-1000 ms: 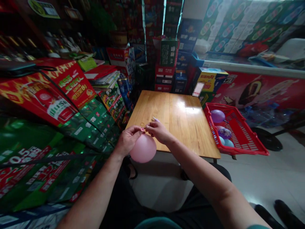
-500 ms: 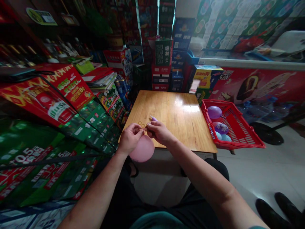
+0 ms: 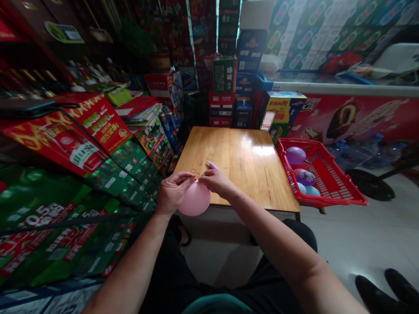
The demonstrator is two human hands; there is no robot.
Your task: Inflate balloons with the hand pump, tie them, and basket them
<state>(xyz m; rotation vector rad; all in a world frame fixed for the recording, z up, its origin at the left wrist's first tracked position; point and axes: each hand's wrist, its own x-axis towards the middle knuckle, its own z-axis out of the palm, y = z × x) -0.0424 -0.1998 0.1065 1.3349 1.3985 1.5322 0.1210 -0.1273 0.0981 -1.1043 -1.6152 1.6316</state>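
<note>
A pink inflated balloon [image 3: 195, 201] hangs neck up at the table's near edge. My left hand [image 3: 173, 192] is closed, its thumb and fingertips pinching at the balloon's neck from the left. On the other side, my right hand [image 3: 218, 182] is also closed in a pinch at the neck. The fingers cover most of the neck, and any band around it is too small to make out. Thin yellowish rubber bands [image 3: 193, 172] lie on the wood just beyond my fingertips. Past my right hand lies a slim pale purple object with a pointed tip [image 3: 212, 165].
The wooden table [image 3: 242, 174] stands before me. A red basket [image 3: 340, 181] at its right holds several balloons, among them a purple balloon [image 3: 295, 155]. Stacked green beer cartons [image 3: 127, 170] crowd the left side. Dark shoes [image 3: 376, 292] are on the floor at lower right.
The balloon has risen slightly, with its top now close up under my fingers. My left hand has shifted a little left and down. The basket's balloons look the same.
</note>
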